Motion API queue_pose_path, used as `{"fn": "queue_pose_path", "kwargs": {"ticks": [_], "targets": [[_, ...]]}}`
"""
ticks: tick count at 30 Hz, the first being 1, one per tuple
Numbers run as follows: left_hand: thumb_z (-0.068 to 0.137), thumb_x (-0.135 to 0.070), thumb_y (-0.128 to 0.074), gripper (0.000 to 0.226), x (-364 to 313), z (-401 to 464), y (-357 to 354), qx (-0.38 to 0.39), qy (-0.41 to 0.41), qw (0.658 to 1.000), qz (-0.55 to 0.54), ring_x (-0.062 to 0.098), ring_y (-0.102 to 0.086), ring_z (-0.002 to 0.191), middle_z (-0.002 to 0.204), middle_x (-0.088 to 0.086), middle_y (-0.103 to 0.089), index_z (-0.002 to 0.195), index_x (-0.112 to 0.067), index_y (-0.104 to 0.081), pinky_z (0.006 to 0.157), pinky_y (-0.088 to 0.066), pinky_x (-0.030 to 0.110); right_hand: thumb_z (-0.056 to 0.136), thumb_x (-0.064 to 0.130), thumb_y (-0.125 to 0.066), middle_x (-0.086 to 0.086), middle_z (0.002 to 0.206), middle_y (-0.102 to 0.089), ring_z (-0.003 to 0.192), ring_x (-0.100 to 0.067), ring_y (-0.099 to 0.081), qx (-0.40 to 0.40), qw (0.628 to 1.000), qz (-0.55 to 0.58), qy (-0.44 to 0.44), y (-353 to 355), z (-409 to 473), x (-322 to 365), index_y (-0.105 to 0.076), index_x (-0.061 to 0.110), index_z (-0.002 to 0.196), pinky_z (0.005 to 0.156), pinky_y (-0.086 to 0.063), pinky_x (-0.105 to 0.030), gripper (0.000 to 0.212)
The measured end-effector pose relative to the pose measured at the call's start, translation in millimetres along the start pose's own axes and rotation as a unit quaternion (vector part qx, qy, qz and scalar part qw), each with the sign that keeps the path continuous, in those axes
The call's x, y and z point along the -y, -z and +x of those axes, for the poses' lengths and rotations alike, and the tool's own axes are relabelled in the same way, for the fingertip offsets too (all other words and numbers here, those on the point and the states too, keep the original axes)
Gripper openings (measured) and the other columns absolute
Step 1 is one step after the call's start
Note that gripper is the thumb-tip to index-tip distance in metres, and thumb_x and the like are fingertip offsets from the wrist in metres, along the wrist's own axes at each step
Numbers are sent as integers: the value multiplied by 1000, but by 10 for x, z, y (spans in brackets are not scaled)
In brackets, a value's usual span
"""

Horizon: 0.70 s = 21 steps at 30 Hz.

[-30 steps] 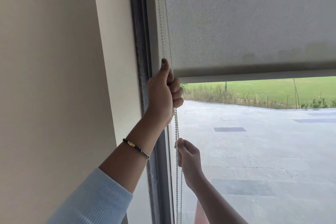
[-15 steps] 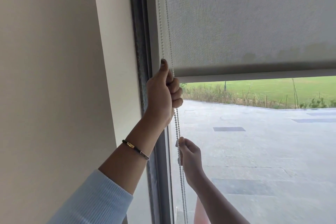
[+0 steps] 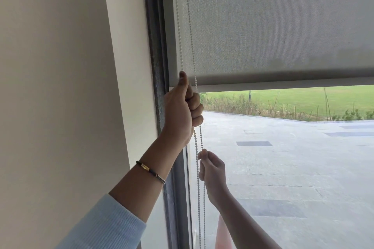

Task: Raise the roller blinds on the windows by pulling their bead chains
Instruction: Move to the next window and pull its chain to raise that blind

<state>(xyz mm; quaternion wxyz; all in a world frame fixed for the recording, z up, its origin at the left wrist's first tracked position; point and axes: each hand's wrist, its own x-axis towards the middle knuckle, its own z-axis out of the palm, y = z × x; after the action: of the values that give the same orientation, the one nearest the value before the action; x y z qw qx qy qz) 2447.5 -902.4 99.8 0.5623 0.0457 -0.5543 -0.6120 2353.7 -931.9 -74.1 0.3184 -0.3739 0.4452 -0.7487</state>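
Note:
A grey roller blind (image 3: 283, 26) covers the upper part of the window, its bottom bar (image 3: 283, 85) level with my raised thumb. The white bead chain (image 3: 197, 143) hangs in two strands along the blind's left edge. My left hand (image 3: 182, 111) is fisted around the chain just below the bar, thumb pointing up. Lower down, my right hand (image 3: 212, 170) pinches the chain between thumb and fingers. Both strands run down past it to the frame's bottom edge.
A dark window frame (image 3: 155, 46) and a cream wall (image 3: 60, 87) stand to the left. Through the glass lie a paved yard (image 3: 293, 168) and grass (image 3: 303, 99). An orange cone shape (image 3: 222, 236) shows beyond the glass at the bottom.
Both hands stay about where they were on the chain. The strands below my right hand have swung slightly. The blind's bottom bar sits a touch higher than a second ago.

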Motion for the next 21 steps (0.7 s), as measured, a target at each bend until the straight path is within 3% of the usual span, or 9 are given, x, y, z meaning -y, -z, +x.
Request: {"fn": "queue_pose_path", "kwargs": {"ticks": [14,21], "targets": [[98,-49,-41,48,33,-96,121,-10,-14,1000,5,9,-5,43,48,-7,-18,62,-23,-22,43,-5,14,102,23,-51,4,45,-30,39,-9,-23,-16,999,30,-3,20,194,132,-62,3,81,38,-24,-20,31],[99,-48,-41,48,142,-130,79,-21,1,1000,-13,8,-6,41,49,-6,-16,60,-23,-25,44,-5,12,102,26,-51,6,43,-28,37,-9,-22,-14,999,42,9,-3,261,182,-61,9,73,38,-24,-21,35]]}}
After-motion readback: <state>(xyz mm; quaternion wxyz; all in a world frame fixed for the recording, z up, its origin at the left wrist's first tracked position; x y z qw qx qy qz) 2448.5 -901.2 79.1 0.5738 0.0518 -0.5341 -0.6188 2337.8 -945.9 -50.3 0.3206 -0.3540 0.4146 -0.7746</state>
